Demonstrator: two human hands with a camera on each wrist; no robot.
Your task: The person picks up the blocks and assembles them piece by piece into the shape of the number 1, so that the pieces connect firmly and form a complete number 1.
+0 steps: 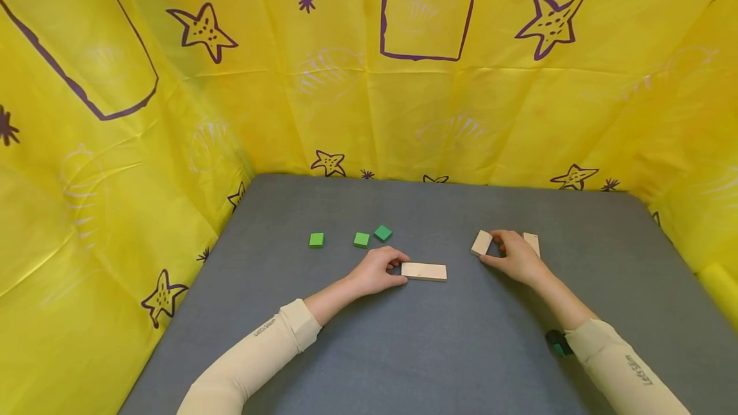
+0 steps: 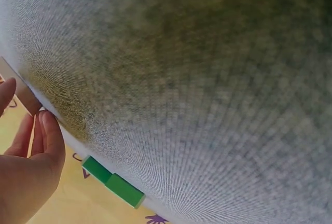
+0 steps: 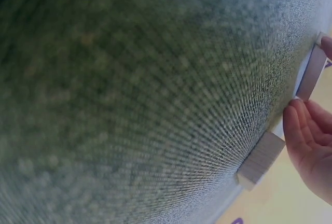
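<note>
In the head view my left hand (image 1: 376, 271) grips the left end of a pale wooden block (image 1: 423, 271) lying flat at the middle of the table, thumb on the near side. Part of that wooden block (image 2: 23, 92) also shows between fingers and thumb in the left wrist view. Farther right, my right hand (image 1: 516, 259) pinches a second wooden block (image 1: 481, 243), which lies at a slant. A third wooden block (image 1: 532, 242) sits just beyond the right hand, partly hidden by it; this loose block (image 3: 261, 159) shows whole in the right wrist view.
Two light green square tiles (image 1: 316, 240) and a darker green tile (image 1: 383, 233) lie beyond and left of my left hand. The grey-covered table (image 1: 438, 351) meets yellow patterned cloth walls (image 1: 369, 114) at its back and sides.
</note>
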